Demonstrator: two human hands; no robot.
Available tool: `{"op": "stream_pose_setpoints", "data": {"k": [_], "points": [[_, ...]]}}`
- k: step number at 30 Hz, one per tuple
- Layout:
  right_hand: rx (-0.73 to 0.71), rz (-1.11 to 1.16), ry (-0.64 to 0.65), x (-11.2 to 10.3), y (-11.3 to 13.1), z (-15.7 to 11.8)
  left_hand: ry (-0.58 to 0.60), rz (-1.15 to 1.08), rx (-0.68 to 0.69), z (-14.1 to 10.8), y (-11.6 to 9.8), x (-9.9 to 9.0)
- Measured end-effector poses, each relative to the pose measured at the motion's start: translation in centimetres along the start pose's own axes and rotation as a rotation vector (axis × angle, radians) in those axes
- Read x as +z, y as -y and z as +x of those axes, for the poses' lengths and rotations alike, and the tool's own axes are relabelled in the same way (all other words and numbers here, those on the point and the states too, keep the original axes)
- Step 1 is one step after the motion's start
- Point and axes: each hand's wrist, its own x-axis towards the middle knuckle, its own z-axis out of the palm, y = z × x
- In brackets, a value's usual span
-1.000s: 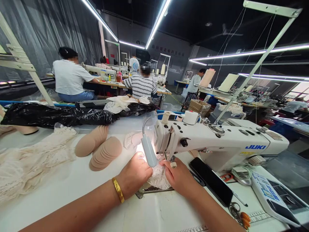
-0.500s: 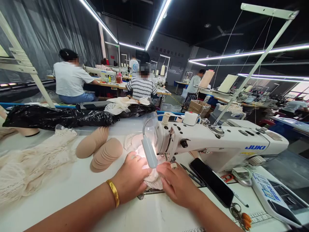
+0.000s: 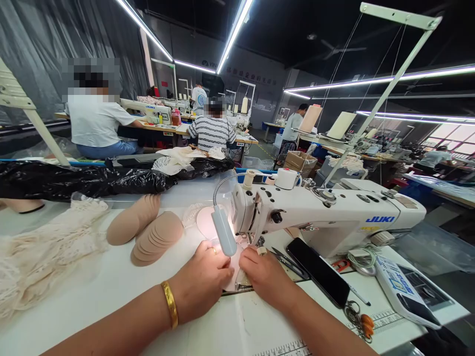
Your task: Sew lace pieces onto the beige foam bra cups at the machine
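A white sewing machine point(image 3: 326, 217) stands on the table, and a grey lamp point(image 3: 224, 231) on a bent neck lights its needle area. Pale fabric point(image 3: 232, 279) lies under the needle area, between my hands. My left hand point(image 3: 204, 277), with a gold bracelet above it, is closed on the fabric's left edge. On the right side my right hand point(image 3: 261, 269) pinches the same fabric, its fingers curled close to the presser foot. The lamp head hides part of the fabric and of my left fingertips.
Stacked beige oval pads point(image 3: 158, 238) and cream lace point(image 3: 55, 247) lie on the left. Right of my hands are scissors point(image 3: 289, 262), a black phone point(image 3: 317, 272), keys point(image 3: 358, 319) and a control box point(image 3: 408, 291). Black plastic point(image 3: 85, 179) runs behind; several people sit or stand beyond.
The fabric between my hands has shifted and now lies flatter, with less of its gathered lace showing. Both hands are more closed. The whole view has moved slightly.
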Motion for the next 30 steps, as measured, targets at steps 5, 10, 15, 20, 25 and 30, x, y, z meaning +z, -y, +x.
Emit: {"op": "stream_pose_setpoints", "data": {"k": [5,10,15,20,25,30], "points": [[0.067,0.083,0.048,-0.7,-0.2,0.0,-0.038,-0.107,0.054,-0.1,0.4,0.2],[0.021,0.165,0.022,-0.8,-0.1,0.0,-0.12,0.001,0.065,-0.5,1.3,0.9],[0.075,0.165,0.057,-0.5,-0.3,0.1,-0.207,0.002,0.114,-0.5,1.8,1.5],[0.165,0.148,0.136,-0.9,-0.1,0.5,-0.243,0.009,0.096,-0.2,1.9,1.4],[0.156,0.139,0.158,-1.2,0.1,0.7,-0.261,0.087,0.067,0.0,1.9,1.8],[0.168,0.144,0.156,-1.1,0.1,0.9,-0.247,0.109,0.034,0.1,1.6,1.9]]}}
